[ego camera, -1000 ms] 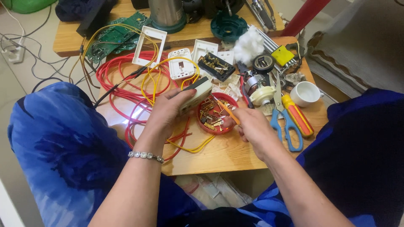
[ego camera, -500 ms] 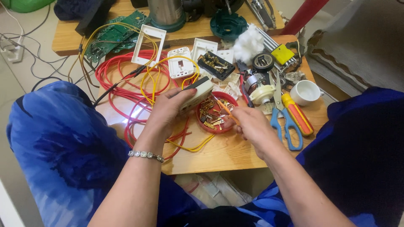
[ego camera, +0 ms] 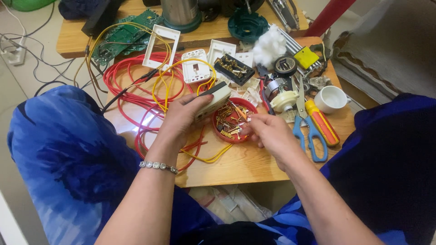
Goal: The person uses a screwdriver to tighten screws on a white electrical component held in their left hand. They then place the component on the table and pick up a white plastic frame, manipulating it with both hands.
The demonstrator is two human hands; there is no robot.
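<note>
My left hand [ego camera: 180, 119] grips a cream switch module with a black edge [ego camera: 213, 99], tilted over the left rim of a red round lid [ego camera: 227, 137] filled with small brass screws and metal parts. My right hand [ego camera: 268, 131] hovers over the lid's right side, fingertips pinched on a thin orange-handled tool or small part [ego camera: 240, 113]; exactly what it pinches is too small to tell. A bracelet sits on my left wrist.
Red wire coils [ego camera: 131, 86] and yellow wire [ego camera: 181, 77] lie left of the lid. Blue-handled scissors [ego camera: 306, 129], a red-yellow screwdriver [ego camera: 322, 122], a white cup [ego camera: 330, 99], white switch plates [ego camera: 196, 66], a green circuit board [ego camera: 129, 34] and black tape [ego camera: 285, 66] crowd the wooden table [ego camera: 245, 168].
My right hand has moved a little left, over the red lid, and its fingertips have closed. My left hand holds the switch module almost still.
</note>
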